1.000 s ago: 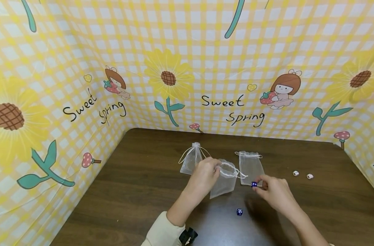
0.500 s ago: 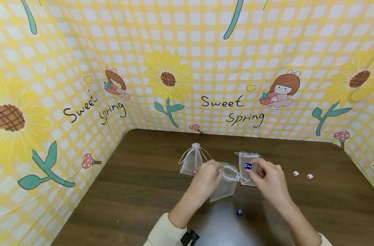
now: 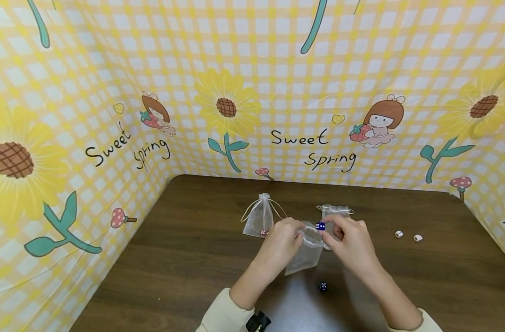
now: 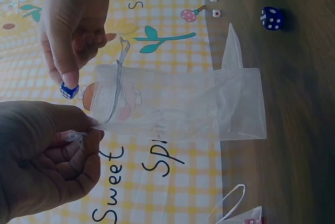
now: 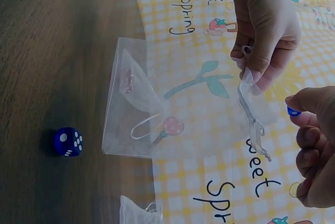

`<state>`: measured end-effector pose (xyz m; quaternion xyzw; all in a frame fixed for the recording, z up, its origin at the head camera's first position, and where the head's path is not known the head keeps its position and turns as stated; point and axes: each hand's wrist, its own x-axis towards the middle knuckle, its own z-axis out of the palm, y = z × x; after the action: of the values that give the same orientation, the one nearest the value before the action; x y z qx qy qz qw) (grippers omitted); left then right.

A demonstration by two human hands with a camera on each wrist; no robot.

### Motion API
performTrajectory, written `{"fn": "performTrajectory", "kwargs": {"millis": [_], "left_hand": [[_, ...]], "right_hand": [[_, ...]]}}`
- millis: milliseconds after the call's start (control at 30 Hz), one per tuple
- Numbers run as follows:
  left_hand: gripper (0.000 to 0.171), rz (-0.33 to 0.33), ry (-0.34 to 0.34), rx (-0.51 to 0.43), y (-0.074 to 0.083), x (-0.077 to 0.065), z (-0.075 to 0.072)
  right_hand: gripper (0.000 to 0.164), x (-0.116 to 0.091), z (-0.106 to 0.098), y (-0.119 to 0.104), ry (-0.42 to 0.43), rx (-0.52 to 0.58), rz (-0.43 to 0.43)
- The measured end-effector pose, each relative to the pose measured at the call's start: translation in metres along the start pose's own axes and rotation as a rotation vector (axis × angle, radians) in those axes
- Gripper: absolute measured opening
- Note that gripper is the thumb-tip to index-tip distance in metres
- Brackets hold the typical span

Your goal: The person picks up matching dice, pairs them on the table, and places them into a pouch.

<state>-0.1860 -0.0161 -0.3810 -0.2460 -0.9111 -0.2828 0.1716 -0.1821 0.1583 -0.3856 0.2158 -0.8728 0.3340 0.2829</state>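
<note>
My left hand [image 3: 282, 242] pinches the rim of a sheer white drawstring bag [image 3: 304, 258], its mouth held open above the table. In the left wrist view the bag [image 4: 172, 103] hangs see-through, and nothing shows inside it. Between thumb and forefinger, my right hand [image 3: 352, 242] grips a blue die [image 3: 320, 226] right at the bag's mouth. From the left wrist, that die [image 4: 68, 90] appears just outside the opening. A second blue die [image 3: 323, 287] lies on the table nearer to me, below the bag.
A drawn-up organza bag [image 3: 258, 219] with red dice [image 3: 264, 233] in it lies to the left. Behind my right hand is another flat bag [image 3: 334, 211]. Two white dice [image 3: 399, 234] rest on the brown table [image 3: 186, 258] at right. Patterned cloth walls [image 3: 298, 92] enclose the back and sides.
My right hand has lifted the blue die off the flat bag and carried it left to the held bag's mouth. My left hand has shifted slightly right with the bag.
</note>
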Motion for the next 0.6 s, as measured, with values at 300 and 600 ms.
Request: {"fn": "performTrajectory", "kwargs": {"millis": [300, 600], "left_hand": [[0.014, 0.009, 0.007, -0.001, -0.0010, -0.0001, -0.0007], [0.013, -0.001, 0.047, -0.002, -0.0050, 0.0013, -0.0058]], "right_hand": [[0.025, -0.0001, 0.0008, 0.0006, -0.034, -0.032, 0.000], [0.025, -0.0022, -0.0035, 0.0063, -0.006, -0.010, 0.013]]}}
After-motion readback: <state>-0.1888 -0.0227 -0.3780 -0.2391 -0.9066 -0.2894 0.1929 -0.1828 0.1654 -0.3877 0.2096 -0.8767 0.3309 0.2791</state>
